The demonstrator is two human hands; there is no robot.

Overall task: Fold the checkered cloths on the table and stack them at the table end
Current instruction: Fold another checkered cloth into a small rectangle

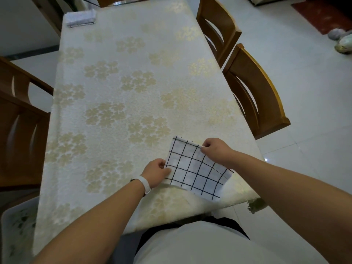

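A white cloth with a black checkered grid [196, 168] lies near the front right corner of the table [122, 88], folded into a rough rectangle. My left hand [157, 173] pinches its left edge between thumb and fingers. My right hand [215, 149] pinches the cloth's far right corner. A stack of folded pale cloths [81, 18] sits at the far left end of the table.
The table wears a cream cover with gold flower patterns. Two wooden chairs [255, 88] stand along the right side, and more wooden chairs [19, 119] along the left. White tiled floor lies to the right.
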